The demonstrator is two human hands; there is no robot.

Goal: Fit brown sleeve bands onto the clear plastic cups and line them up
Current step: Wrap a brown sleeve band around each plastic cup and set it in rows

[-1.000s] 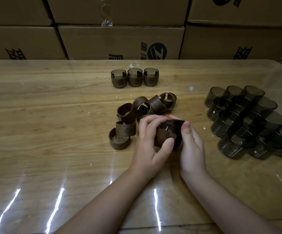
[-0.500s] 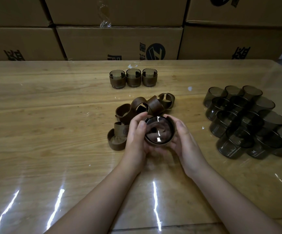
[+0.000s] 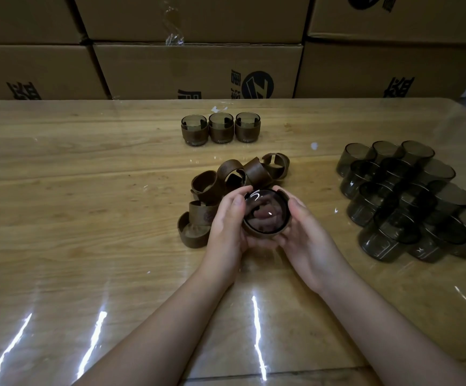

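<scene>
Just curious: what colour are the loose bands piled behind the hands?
The bands are brown, clearest in the head view.

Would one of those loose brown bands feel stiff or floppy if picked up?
Probably light and springy: the loose bands are thin split rings that keep their curl. Ones leaning on edge might roll when nudged; the flat band looks steadier.

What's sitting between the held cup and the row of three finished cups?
Head view: the pile of loose brown bands, just beyond the held cup, then bare table before the row.
</scene>
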